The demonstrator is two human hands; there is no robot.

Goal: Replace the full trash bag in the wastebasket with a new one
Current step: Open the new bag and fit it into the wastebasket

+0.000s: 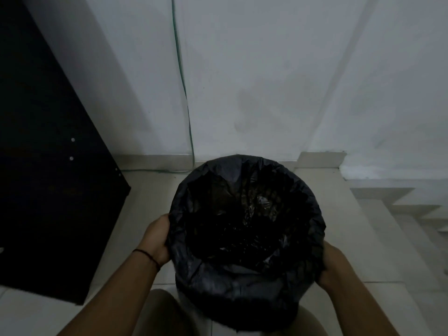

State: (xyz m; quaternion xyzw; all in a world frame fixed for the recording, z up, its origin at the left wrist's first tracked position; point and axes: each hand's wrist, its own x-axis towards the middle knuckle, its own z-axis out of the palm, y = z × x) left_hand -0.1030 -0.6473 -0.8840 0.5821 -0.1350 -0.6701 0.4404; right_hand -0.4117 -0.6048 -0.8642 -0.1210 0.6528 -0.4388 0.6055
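A: State the largest items in view.
B: A pale wall (pixel 266 69) fills the upper half. Below it lies a tiled floor (pixel 363 238). A dark panel (pixel 48 166) leans or stands at the left, with two small light dots on its face.

A: Location of the wastebasket?
B: The wastebasket (pixel 240 309) sits low in the centre, near the wall, between the person's two forearms. Whether it rests on the floor or is lifted cannot be told.

A: Condition of the trash bag?
B: A black trash bag (pixel 244 214) lines the wastebasket. Its edge is folded outward over the rim all the way round and hangs down the outer side. The interior is too dark to tell its contents.

A: Grip state, left?
B: The left hand (pixel 157 238) is on the left side of the rim, fingers curled onto the folded bag edge; the grip is grasping the bag there. A thin dark band (pixel 148 257) circles that wrist.

A: Grip state, right?
B: The right hand (pixel 332 263) is on the right side of the rim, fingers wrapped against the bag's folded edge; it is likewise grasping the bag.

A: Smaller items?
B: A thin green cable (pixel 184 93) runs down the wall to the floor.
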